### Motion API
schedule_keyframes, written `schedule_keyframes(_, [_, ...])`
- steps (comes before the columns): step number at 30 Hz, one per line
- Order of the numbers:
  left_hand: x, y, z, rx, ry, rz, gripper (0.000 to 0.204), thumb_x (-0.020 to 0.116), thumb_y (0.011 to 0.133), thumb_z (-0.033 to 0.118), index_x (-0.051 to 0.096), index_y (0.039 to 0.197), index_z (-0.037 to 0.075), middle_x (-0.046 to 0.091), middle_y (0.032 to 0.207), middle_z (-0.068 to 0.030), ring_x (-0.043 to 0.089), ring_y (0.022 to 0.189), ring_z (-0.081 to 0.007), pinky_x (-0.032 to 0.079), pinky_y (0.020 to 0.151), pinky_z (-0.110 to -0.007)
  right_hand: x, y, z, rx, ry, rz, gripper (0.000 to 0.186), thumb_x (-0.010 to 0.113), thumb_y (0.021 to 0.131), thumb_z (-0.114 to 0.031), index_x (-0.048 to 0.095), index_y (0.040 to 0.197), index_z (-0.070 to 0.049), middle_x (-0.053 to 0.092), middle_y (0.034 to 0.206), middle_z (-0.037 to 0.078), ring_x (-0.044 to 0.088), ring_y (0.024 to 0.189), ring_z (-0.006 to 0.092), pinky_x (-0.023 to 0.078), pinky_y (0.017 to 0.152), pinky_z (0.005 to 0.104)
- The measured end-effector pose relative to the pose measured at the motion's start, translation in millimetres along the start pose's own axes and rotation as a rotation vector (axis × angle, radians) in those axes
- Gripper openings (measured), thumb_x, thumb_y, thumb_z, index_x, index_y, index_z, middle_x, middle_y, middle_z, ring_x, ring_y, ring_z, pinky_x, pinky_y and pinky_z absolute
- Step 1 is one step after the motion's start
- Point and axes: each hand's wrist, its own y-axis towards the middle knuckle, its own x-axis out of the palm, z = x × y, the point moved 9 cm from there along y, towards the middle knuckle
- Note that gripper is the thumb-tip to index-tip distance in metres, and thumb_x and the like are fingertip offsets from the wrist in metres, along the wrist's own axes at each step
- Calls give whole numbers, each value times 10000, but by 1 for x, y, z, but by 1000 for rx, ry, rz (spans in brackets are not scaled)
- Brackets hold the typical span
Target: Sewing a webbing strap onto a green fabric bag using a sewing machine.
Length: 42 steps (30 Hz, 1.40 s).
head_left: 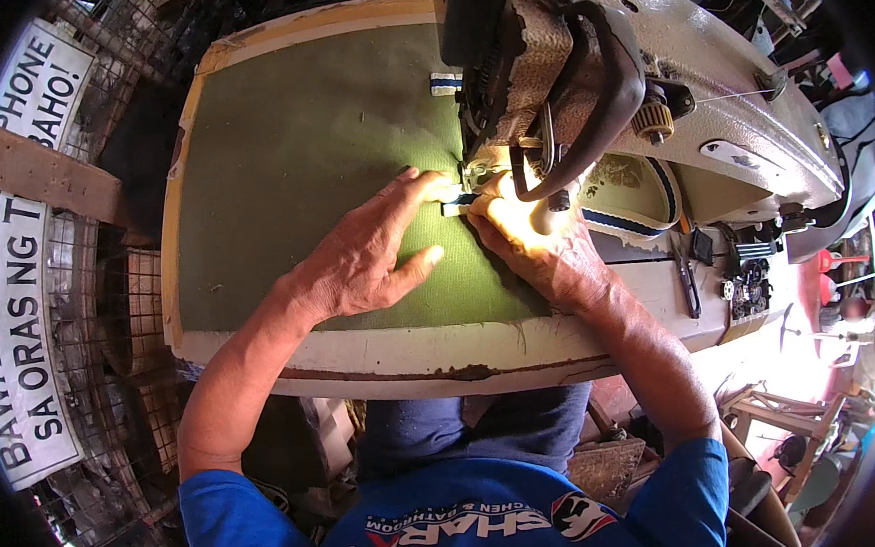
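Observation:
A sewing machine [705, 67] stands over the table with its lamp lit. Under its needle area lies a blue-and-white striped webbing strap [446, 83], showing behind the foot and as a short end in front. My left hand [371, 247] rests on the green tabletop, its fingertips at the presser foot [471, 171] beside the strap end and its thumb spread apart. Close on the other side, my right hand [535, 232] is closed on the strap, fingers bent beneath the lamp glare. More of the strap [623, 224] curves in a loop to the right of that hand.
Thread snips [689, 280] lie right of my right forearm, beside a cluster of dark metal bobbins [749, 289]. The table's worn front edge [444, 373] runs before my lap. Wire mesh [150, 321] and a lettered sign [15, 329] stand at the left.

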Motion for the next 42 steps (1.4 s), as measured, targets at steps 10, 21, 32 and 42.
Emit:
schedule_keyframes(10, [5, 6, 15, 108, 253, -2, 396, 652, 854, 34, 555, 1231, -34, 567, 1213, -195, 556, 1184, -371, 418, 1121, -455, -3, -2, -12, -143, 19, 83, 164, 610, 821, -83, 614, 971, -15, 619, 824, 130, 621, 710, 318, 507, 604, 430])
schedule_keyframes(21, [1, 8, 25, 147, 250, 48, 364, 679, 841, 122, 592, 1161, -29, 557, 1221, -175, 544, 1206, -339, 409, 1107, -488, -9, -20, -20, -55, -30, -61, 517, 656, 875, -375, 614, 1237, -8, 618, 1087, 124, 592, 986, 302, 470, 882, 427])
schedule_keyframes(32, [8, 7, 25, 142, 335, 48, 436, 723, 824, 160, 602, 1199, -24, 567, 1182, -185, 553, 1172, -367, 395, 1126, -499, -10, -18, -10, -90, -16, -9, 550, 670, 867, -403, 604, 1304, -75, 640, 1028, 113, 587, 1020, 309, 459, 940, 451])
schedule_keyframes(42, [3, 11, 22, 110, 278, 26, 371, 688, 854, 207, 602, 1153, 6, 545, 1239, -167, 525, 1232, -333, 382, 1118, -537, -12, -16, -5, -16, 6, -20, 482, 675, 861, -405, 652, 1210, -74, 632, 966, 119, 582, 968, 325, 458, 914, 458])
